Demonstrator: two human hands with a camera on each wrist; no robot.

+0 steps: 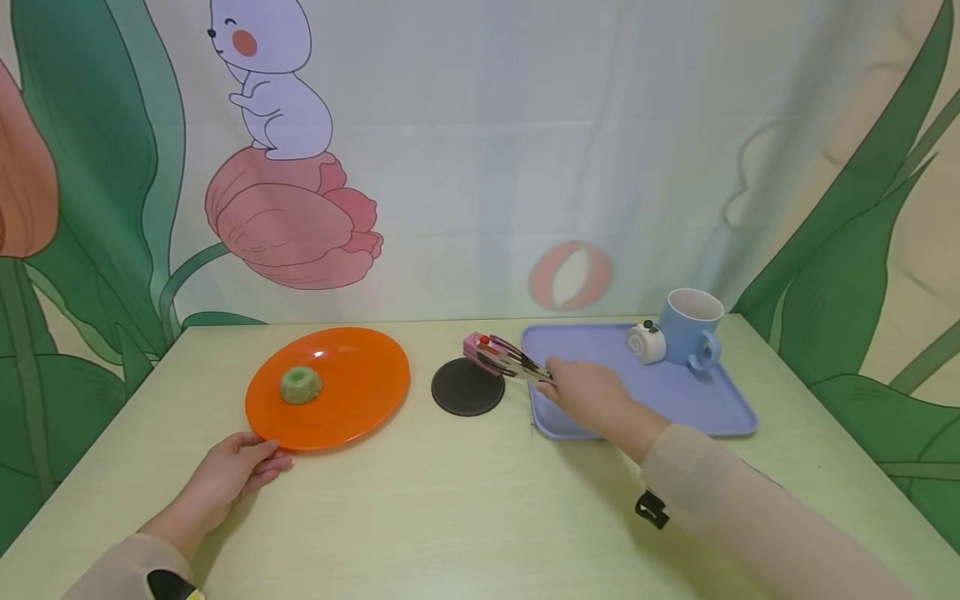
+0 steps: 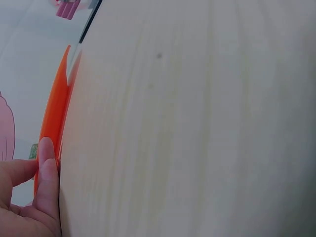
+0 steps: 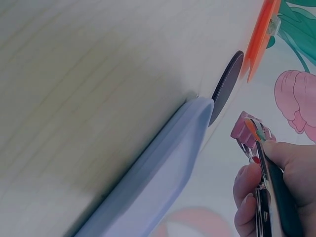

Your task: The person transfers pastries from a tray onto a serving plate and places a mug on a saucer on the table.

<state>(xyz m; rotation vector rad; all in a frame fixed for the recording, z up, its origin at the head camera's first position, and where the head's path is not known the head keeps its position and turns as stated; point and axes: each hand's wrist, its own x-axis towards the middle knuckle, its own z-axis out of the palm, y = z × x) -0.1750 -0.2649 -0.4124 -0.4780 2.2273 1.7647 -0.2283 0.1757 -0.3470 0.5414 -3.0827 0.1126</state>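
My left hand [image 1: 228,477] pinches the near-left rim of an orange plate [image 1: 367,375], thumb above and fingers below. On that plate sits a small green ring-shaped cake [image 1: 301,385]. My right hand [image 1: 588,392] grips a pair of tongs [image 1: 517,364], whose tips hold a pink piece of cake [image 3: 244,129] with a red topping. The pink cake is up in the air over the far right part of a round black coaster [image 1: 467,398]. In the left wrist view, fingers [image 2: 47,170] bend around the plate's edge.
A blue-purple tray [image 1: 600,417] lies on the right of the table [image 1: 420,517], carrying a white swirl cake roll [image 1: 647,342] and a light blue mug [image 1: 686,329]. Behind the table hangs a printed curtain [image 1: 465,167].
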